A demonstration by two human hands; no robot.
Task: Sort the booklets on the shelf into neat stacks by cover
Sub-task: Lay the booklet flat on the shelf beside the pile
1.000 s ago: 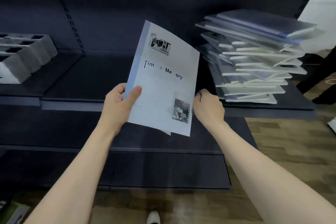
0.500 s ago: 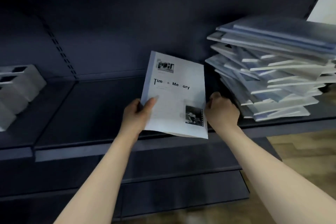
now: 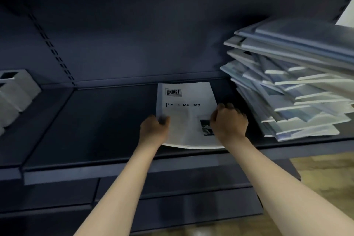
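Booklet (image 3: 186, 115) lies on the shelf (image 3: 95, 120), messy pile (image 3: 291, 82) at three o'clock; left hand (image 3: 153, 130) and right hand (image 3: 229, 122) pinch its edges. Best squared flat before letting go.

The booklet (image 3: 186, 115) — tilted up earlier — now lies seemingly flat on the shelf (image 3: 95, 120).

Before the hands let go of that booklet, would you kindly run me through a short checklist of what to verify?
1. White booklet lies flat on the shelf: not ok, its near edge bows upward.
2. Cover faces up, title readable: ok.
3. Left hand and right hand both grip it: ok.
4. Gap to the messy pile on the right: ok, they sit apart.
5. That pile is stable: not ok, its booklets are fanned and skewed.
6. Booklet fully set down at the back: cannot tell.
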